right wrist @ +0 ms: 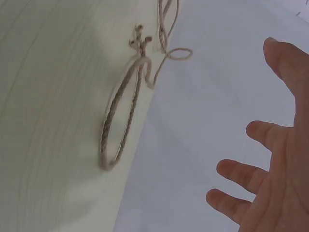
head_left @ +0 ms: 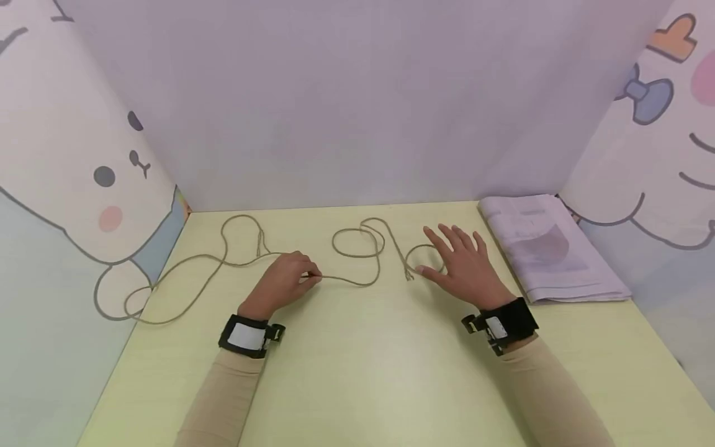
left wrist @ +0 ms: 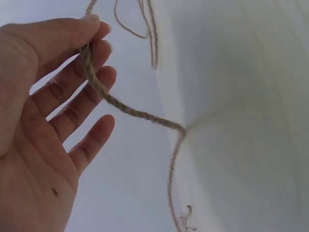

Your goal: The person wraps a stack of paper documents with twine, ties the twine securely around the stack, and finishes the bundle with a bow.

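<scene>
A thin tan twisted rope winds across the table in several loops. My left hand pinches it between thumb and fingertips near the middle of its length. In the left wrist view the rope runs out from the pinch, past the other fingers. My right hand has its fingers spread, above a small loop at the rope's right end. In the right wrist view this loop lies on the wood with a frayed tip, apart from the spread fingers.
A folded printed sheet lies at the table's back right. A pale curtain hangs behind the table, with cartoon-printed cloth on both sides. Large rope loops reach the table's left edge.
</scene>
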### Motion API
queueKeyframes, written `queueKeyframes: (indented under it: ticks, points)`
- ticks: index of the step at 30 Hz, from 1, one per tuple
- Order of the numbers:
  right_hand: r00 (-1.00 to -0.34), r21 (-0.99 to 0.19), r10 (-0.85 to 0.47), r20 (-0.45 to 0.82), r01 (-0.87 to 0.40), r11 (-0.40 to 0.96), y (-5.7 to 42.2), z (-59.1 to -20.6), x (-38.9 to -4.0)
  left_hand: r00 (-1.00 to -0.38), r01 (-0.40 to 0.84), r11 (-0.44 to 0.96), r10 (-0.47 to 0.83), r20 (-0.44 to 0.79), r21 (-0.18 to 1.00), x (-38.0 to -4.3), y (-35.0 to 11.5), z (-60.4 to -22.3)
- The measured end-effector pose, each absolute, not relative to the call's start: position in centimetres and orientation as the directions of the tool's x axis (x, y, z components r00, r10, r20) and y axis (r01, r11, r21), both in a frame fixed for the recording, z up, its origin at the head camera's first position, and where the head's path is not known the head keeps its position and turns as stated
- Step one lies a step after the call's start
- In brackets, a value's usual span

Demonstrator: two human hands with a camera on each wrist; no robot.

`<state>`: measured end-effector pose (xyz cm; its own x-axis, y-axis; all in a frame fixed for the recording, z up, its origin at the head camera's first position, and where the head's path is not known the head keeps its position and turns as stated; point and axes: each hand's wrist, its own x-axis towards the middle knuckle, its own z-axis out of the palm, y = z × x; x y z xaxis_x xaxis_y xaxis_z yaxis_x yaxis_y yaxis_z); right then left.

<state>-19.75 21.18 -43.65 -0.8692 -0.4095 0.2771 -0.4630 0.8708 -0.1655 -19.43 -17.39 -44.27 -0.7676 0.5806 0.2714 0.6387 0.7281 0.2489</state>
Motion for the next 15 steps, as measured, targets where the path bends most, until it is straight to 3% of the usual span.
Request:
queueKeyframes:
  ticks: [9, 15]
  points:
    - [-0.686, -0.199, -0.543, 0.485, -0.691, 0.695, 17.3, -43.4, -18.2, -0.682, 0.728, 0.637, 0.638, 0.359, 0.251, -18.2, -14.6, -43.1]
    - [-0.627, -0.209, -0.591, 0.508, -0.755, 0.621, 15.0, -43.1, -17.3, -0.600, 0.797, 0.563, 0.690, 0.406, 0.220, -17.0, -12.3, -42.4]
